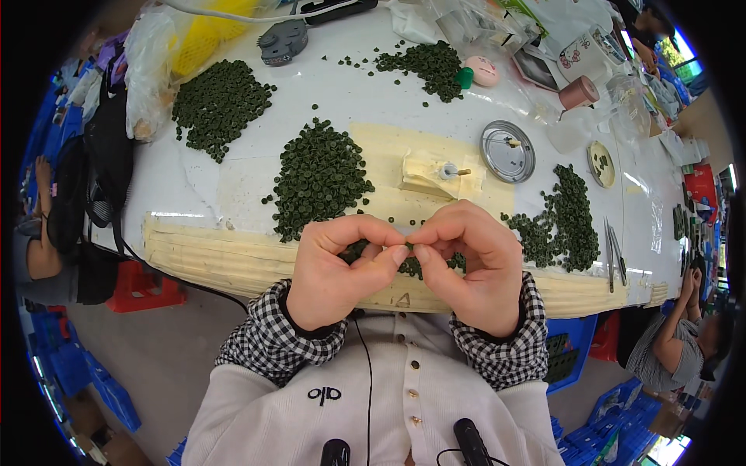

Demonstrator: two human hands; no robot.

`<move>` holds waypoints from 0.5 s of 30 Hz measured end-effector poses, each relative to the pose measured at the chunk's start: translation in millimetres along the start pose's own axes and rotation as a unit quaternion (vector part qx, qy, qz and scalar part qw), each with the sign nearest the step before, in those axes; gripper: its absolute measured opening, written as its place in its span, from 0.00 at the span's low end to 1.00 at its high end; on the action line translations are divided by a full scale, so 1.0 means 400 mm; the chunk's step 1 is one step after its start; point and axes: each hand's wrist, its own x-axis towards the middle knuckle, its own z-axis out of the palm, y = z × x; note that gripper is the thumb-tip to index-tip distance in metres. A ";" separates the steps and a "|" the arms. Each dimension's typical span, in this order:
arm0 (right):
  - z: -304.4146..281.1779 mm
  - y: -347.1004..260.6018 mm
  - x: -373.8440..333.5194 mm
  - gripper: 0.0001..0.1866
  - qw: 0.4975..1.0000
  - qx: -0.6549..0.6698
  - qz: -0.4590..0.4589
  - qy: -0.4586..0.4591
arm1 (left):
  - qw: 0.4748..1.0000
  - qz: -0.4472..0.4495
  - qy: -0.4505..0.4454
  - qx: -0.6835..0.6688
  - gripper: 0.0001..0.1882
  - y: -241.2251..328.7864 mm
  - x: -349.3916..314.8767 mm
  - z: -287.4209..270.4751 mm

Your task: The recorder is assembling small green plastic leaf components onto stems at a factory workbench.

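My left hand (330, 272) and my right hand (486, 264) meet above the near edge of the table. Both are closed in a pinch, thumb against forefinger, on one small dark green round part (409, 246). Most of it is hidden by the fingertips. Below my hands lie more loose green parts (410, 267), partly covered. A large heap of the same green parts (318, 182) is just beyond my left hand. Past my right hand stands a block wrapped in pale yellow tape (423, 175), with a pin sticking out of its side.
Other green heaps lie at the far left (221, 109), far middle (435, 70) and right (571, 221). A round metal lid (507, 151), a small yellow dish (601, 165) and tweezers (616, 252) are to the right. A grey device (283, 43) sits at the back. Co-workers sit at both sides.
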 end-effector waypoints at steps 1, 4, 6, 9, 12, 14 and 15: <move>0.000 -0.001 0.000 0.06 1.000 -0.003 -0.003 0.004 | 1.000 -0.003 0.002 -0.006 0.03 0.001 0.000 0.002; 0.002 -0.001 0.000 0.06 1.000 -0.009 -0.008 0.015 | 1.000 -0.002 0.010 -0.011 0.04 -0.005 0.001 0.004; 0.008 -0.001 0.001 0.05 1.000 -0.008 -0.004 0.021 | 0.999 -0.020 0.013 -0.044 0.04 0.003 0.000 0.009; 0.008 -0.001 -0.008 0.06 0.993 0.105 0.039 0.039 | 0.978 -0.095 0.009 -0.184 0.05 0.009 0.001 0.000; 0.002 -0.004 -0.013 0.05 0.982 0.169 0.049 0.063 | 0.949 -0.136 0.033 -0.282 0.05 0.011 0.008 -0.021; 0.003 -0.011 -0.015 0.05 0.977 0.192 0.048 0.086 | 0.937 -0.134 0.055 -0.318 0.06 0.012 0.011 -0.035; 0.003 -0.012 -0.015 0.06 0.973 0.203 0.047 0.098 | 0.932 -0.127 0.062 -0.335 0.06 0.013 0.012 -0.042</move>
